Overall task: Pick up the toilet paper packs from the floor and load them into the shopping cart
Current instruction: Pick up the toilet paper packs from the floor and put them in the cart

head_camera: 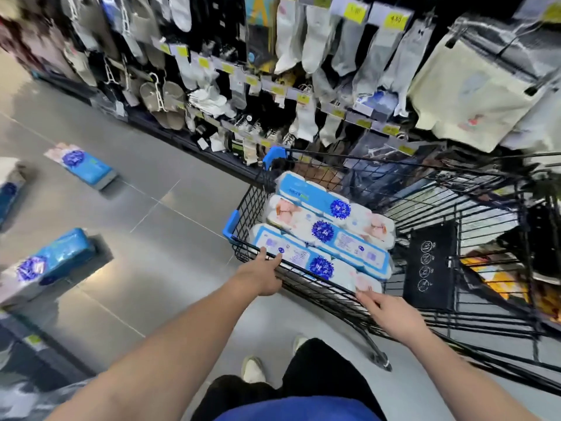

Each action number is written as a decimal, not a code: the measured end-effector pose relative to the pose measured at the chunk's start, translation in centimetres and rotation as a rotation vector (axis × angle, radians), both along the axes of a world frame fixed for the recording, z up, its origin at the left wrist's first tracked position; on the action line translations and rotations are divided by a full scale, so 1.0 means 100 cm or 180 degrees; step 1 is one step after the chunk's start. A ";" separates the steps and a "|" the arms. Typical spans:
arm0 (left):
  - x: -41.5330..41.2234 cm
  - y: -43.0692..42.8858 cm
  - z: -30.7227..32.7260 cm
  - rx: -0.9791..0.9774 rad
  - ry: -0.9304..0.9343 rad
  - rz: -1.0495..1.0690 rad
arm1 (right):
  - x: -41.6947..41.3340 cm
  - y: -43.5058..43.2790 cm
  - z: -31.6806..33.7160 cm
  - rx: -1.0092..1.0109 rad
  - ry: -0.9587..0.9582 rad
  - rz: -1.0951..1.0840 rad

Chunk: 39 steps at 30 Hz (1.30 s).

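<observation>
Black wire at fingertips: left hand [261, 276] fingers straight, apart, on shopping cart [315, 288] rim.
Right hand [391, 314]: relaxed fingers touching nearest pack [321, 265] in cart.
Floor packs [54, 262]: left of cart; likely light, squashy, slick film, so grip both ends.

Both arms are bare and stretched forward. The left arm [170, 338] runs from the lower left of the frame up to the centre, where the left hand [261, 273] lies palm down, fingers straight, thumb spread. The right arm [461, 369] comes in from the lower right; the right hand [391, 311] points up-left, fingers loosely extended.
</observation>
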<state>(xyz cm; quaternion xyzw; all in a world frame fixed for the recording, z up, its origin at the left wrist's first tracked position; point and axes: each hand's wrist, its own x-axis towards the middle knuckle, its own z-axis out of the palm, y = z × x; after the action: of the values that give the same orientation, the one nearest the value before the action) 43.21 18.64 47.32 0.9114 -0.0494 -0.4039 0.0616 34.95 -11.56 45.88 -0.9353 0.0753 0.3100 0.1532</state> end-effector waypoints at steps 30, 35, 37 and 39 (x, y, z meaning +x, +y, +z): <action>0.035 0.207 0.062 -0.1148 -0.1752 0.2420 | 0.197 0.226 0.061 0.2404 -0.0567 0.0778; 0.008 0.319 0.076 -0.0912 -0.1983 0.2988 | 0.222 0.335 0.081 0.2566 -0.0561 0.1248; -0.003 0.366 0.079 -0.0871 -0.2100 0.3192 | 0.229 0.384 0.087 0.2526 -0.0591 0.1410; -0.017 0.410 0.084 -0.0919 -0.2177 0.3411 | 0.234 0.434 0.093 0.2492 -0.0578 0.1550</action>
<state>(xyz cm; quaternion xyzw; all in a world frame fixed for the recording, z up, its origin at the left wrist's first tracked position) 41.53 59.64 55.68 0.8694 0.3413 0.0064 0.3571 58.34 31.87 55.18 -0.8210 -0.2827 0.2589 0.4232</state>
